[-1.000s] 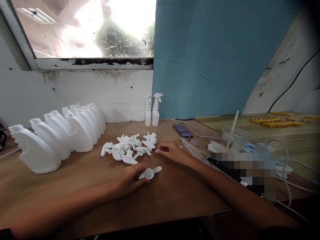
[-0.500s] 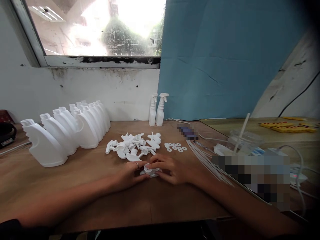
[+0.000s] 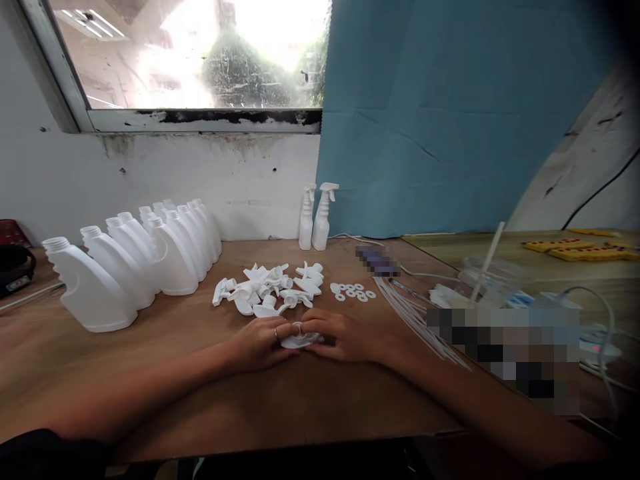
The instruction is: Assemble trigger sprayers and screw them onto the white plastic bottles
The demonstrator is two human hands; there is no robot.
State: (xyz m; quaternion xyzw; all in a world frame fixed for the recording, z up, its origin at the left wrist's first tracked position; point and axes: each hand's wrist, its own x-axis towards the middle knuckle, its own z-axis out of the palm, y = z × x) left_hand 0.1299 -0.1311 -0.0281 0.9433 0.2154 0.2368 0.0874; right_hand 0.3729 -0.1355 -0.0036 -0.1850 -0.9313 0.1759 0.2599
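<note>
My left hand (image 3: 260,343) and my right hand (image 3: 345,335) meet at the middle of the wooden table (image 3: 300,400), both closed around one white spray trigger head (image 3: 299,339). A small ring shows on top of the head between my fingertips. Just behind my hands lies a pile of white trigger heads (image 3: 270,293). A few small white washers (image 3: 353,292) lie to the right of the pile. A bundle of thin white dip tubes (image 3: 410,310) runs along the table by my right forearm.
Several empty white bottles (image 3: 135,260) stand in rows at the left. Two finished spray bottles (image 3: 319,219) stand at the wall. A clear cup with a straw (image 3: 487,273), cables and a power strip (image 3: 595,333) lie right. Yellow parts (image 3: 575,250) sit far right.
My right hand came back from the washers to the trigger head in my left hand; both hands now press on it together. The camera shifted slightly.
</note>
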